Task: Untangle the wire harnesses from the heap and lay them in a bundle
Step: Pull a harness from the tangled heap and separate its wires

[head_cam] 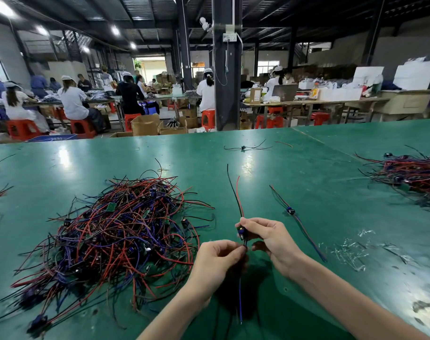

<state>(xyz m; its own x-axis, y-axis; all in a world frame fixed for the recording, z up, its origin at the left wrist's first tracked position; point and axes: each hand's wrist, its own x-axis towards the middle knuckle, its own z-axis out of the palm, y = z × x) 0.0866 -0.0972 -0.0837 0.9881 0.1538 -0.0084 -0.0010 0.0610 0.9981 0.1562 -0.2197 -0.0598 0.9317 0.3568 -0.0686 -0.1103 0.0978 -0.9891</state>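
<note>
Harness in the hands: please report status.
Left hand pinches harness low, right hand grips its connector. Harness clear of heap. Nothing blocks.

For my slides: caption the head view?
Left hand and right hand pinch one wire harness above the green table, beside the tangled heap.

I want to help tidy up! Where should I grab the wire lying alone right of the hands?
Probably pinch the lone harness at its blue block mid-length, coming down from above. It lies flat on the green table, clear of the heap, and the block is its thickest part; the thin wires would likely slip.
</note>
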